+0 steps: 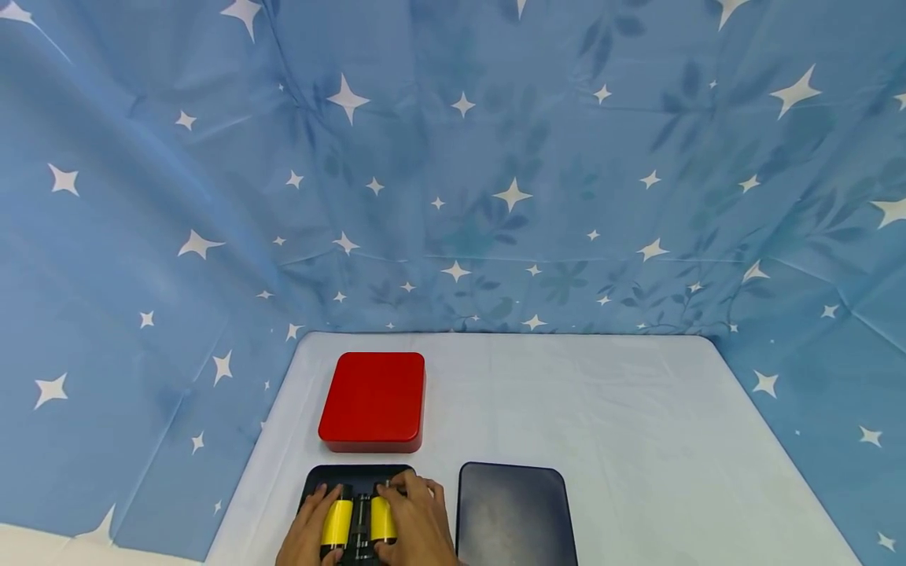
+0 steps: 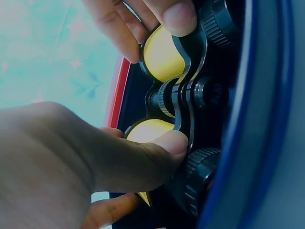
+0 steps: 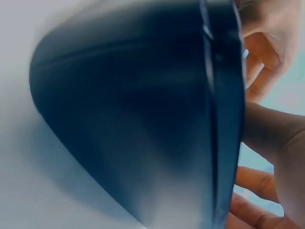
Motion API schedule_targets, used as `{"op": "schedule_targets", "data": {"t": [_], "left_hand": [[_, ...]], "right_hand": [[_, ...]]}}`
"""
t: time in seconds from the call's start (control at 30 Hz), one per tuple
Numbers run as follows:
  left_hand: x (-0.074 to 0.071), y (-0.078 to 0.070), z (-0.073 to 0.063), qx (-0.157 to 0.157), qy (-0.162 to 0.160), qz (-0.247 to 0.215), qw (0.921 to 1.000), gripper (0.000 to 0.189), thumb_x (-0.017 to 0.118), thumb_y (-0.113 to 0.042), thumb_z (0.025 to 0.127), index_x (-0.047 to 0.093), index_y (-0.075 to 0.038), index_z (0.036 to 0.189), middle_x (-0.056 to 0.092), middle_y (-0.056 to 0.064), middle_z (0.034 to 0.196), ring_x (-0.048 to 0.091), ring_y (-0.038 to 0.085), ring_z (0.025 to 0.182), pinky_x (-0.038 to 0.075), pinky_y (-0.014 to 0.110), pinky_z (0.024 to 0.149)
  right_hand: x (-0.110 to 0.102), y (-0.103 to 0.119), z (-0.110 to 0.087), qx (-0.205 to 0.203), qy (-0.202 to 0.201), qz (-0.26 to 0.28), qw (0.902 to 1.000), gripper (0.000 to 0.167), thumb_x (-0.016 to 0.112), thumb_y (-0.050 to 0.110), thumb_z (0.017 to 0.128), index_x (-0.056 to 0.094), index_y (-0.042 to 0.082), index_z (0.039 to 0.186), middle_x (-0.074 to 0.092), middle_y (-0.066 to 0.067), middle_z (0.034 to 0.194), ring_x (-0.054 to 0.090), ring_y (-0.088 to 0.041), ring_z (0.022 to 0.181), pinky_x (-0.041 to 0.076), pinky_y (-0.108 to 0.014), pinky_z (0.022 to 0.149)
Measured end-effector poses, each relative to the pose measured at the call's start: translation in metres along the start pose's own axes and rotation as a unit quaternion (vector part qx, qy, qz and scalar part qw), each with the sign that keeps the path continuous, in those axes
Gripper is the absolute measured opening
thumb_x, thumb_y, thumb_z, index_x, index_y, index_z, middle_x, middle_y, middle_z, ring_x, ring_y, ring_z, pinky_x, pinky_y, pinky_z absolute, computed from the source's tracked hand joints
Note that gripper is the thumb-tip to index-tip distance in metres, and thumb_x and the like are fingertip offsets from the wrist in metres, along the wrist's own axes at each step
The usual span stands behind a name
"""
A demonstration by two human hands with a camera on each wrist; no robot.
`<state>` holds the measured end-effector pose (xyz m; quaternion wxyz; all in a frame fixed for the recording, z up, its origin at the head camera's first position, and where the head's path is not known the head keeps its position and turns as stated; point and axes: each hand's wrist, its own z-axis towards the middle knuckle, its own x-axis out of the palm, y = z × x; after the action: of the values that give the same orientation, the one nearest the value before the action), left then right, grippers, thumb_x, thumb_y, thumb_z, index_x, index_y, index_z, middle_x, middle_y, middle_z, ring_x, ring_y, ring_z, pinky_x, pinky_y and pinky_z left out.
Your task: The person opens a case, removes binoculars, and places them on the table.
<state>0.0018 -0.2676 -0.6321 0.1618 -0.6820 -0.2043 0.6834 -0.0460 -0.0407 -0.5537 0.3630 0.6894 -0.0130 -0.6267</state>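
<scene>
Yellow-and-black binoculars [image 1: 337, 523] lie in a dark rectangular tin [image 1: 322, 473] at the lower edge of the head view. My left hand [image 1: 304, 532] grips one barrel, its thumb [image 2: 171, 144] on the black bridge near an eyepiece. Around the other barrel my right hand [image 1: 422, 520] curls its fingers. Between the barrels shows the ribbed focus wheel [image 2: 167, 98] in the left wrist view. In the right wrist view the tin's dark wall [image 3: 226, 119] hides the binoculars and part of both hands.
A red rectangular tin [image 1: 373, 397] stands just beyond the dark one. To the right lies a dark, flat, tray-like piece [image 1: 517, 515] with rounded corners. White cloth covers the table [image 1: 637, 440], and a blue star-patterned curtain [image 1: 453, 157] hangs around it.
</scene>
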Motion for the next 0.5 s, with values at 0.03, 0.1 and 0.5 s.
{"op": "schedule_targets", "data": {"t": [0.03,0.1,0.5], "left_hand": [[-0.001,-0.002,0.0,0.002,-0.01,0.003,0.9999,0.089,0.083,-0.054,0.086,0.05,-0.008,0.155,0.051,0.026,0.153,0.054,0.053,0.136,0.049,0.07,0.106],[-0.006,-0.009,0.001,0.003,-0.009,0.008,0.9999,0.088,0.087,-0.046,0.085,0.05,-0.006,0.154,0.052,0.026,0.153,0.055,0.05,0.135,0.052,0.066,0.104],[-0.042,-0.054,-0.001,-0.089,0.074,-0.017,0.9932,0.092,0.093,-0.031,0.08,0.049,0.0,0.155,0.048,0.032,0.148,0.054,0.051,0.133,0.055,0.062,0.102]], "right_hand": [[-0.001,0.0,0.001,-0.002,0.003,-0.003,1.0,0.069,0.1,0.036,0.071,0.075,0.023,0.134,0.061,0.006,0.122,0.059,-0.012,0.114,0.046,-0.048,0.106],[-0.005,0.0,0.003,-0.007,0.012,-0.009,0.9999,0.068,0.099,0.036,0.072,0.075,0.024,0.134,0.06,0.007,0.121,0.059,-0.012,0.113,0.046,-0.047,0.105],[-0.012,-0.002,0.011,-0.035,0.048,-0.013,0.9982,0.067,0.099,0.032,0.067,0.075,0.024,0.129,0.057,0.008,0.118,0.052,-0.012,0.103,0.042,-0.033,0.083]]}}
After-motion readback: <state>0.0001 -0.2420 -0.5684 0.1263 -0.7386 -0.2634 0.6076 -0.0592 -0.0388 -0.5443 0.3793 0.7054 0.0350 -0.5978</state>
